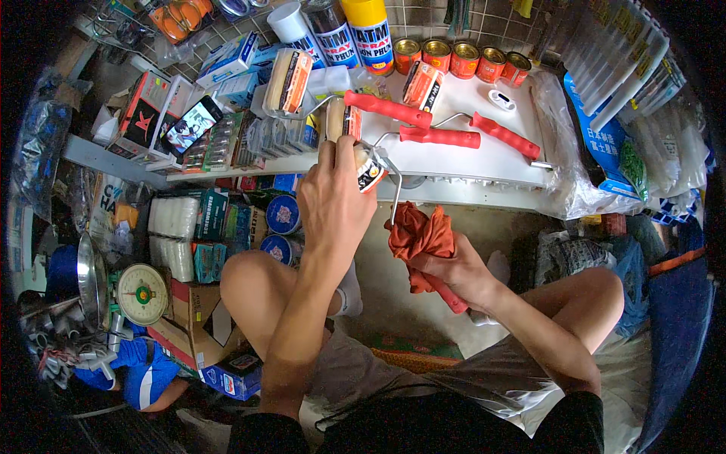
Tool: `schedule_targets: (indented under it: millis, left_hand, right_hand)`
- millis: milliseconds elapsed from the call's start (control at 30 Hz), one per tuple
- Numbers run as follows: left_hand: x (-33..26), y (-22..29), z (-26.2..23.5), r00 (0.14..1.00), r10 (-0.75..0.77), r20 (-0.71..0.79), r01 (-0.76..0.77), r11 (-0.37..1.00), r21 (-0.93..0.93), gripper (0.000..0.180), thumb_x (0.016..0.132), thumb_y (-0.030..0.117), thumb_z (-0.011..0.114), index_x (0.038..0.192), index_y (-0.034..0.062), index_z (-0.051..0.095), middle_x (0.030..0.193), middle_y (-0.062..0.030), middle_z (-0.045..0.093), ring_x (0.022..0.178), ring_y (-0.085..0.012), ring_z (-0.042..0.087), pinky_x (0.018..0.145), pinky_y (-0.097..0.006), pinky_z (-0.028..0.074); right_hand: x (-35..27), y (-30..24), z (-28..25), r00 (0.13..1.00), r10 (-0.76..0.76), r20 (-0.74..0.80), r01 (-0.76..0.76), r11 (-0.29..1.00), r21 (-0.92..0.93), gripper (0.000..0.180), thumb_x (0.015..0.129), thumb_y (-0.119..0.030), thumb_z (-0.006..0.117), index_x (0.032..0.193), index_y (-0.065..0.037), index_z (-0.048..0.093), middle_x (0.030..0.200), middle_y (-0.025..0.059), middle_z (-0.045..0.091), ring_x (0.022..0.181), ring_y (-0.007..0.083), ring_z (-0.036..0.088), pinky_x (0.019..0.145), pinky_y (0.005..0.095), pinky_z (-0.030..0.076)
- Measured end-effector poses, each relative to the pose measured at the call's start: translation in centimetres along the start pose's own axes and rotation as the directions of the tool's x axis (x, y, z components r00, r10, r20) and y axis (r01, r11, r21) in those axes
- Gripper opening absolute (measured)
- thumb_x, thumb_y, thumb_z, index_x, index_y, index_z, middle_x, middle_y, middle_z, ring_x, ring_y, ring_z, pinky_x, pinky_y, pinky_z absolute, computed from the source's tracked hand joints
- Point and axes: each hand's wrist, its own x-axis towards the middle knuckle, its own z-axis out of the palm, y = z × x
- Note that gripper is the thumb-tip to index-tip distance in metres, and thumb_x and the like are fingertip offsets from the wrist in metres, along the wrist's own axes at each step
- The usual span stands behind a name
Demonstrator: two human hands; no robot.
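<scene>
My left hand [333,200] is closed round the wrapped roller head of a paint roller [370,172], whose bent metal frame runs down toward my right hand. A crumpled orange-red cloth [418,236] is in my right hand [457,271], bunched round the lower frame and the top of the handle. Below the cloth the red handle's end sticks out. Just beyond lie three similar rollers on the white shelf: a left one with a red handle [387,108], a middle one with a red handle [440,137] and a right one with a red handle [505,136].
Spray cans [368,34] and several small orange tins [464,60] line the tiled wall. A phone [191,125] leans on boxes at the left, above a dial scale [142,293]. Clear plastic packaging [567,144] hangs over the shelf's right end.
</scene>
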Motion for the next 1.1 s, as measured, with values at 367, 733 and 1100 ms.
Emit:
schedule_targets:
  millis: [367, 733, 1100]
  left_hand:
    - [0.0, 0.1, -0.3, 0.999, 0.028, -0.015, -0.029, 0.998, -0.051, 0.046, 0.077, 0.013, 0.080, 0.115, 0.0049, 0.055, 0.099, -0.0172, 0.062, 0.081, -0.0382, 0.068, 0.069, -0.046, 0.056]
    - [1.0, -1.1, -1.3, 0.992, -0.124, 0.019, 0.125, 0.988, -0.088, 0.049, 0.076, 0.015, 0.080, 0.119, 0.0082, 0.057, 0.108, -0.0166, 0.065, 0.096, -0.0423, 0.066, 0.077, -0.050, 0.053]
    - [0.7, -1.9, -2.3, 0.988, -0.098, -0.122, 0.089, 0.993, -0.076, 0.048, 0.078, 0.015, 0.080, 0.118, 0.0057, 0.054, 0.103, -0.0185, 0.061, 0.089, -0.0427, 0.066, 0.073, -0.051, 0.053]
  right_hand:
    - [0.1, 1.1, 0.9, 0.956, -0.262, -0.132, 0.114, 0.746, -0.656, 0.025, 0.098, -0.023, 0.068, 0.102, 0.001, 0.064, 0.069, 0.0093, 0.066, 0.060, 0.0143, 0.064, 0.063, 0.0307, 0.053]
    - [0.6, 0.8, 1.4, 0.971, -0.237, 0.020, 0.214, 0.838, -0.503, 0.020, 0.103, -0.018, 0.059, 0.111, 0.001, 0.058, 0.070, 0.0031, 0.062, 0.058, 0.0129, 0.059, 0.059, 0.0316, 0.052]
    - [0.1, -2.7, 1.2, 0.987, -0.145, -0.066, 0.080, 0.805, -0.588, 0.022, 0.092, -0.012, 0.070, 0.109, 0.000, 0.061, 0.073, 0.0071, 0.066, 0.063, 0.0126, 0.062, 0.063, 0.0334, 0.053]
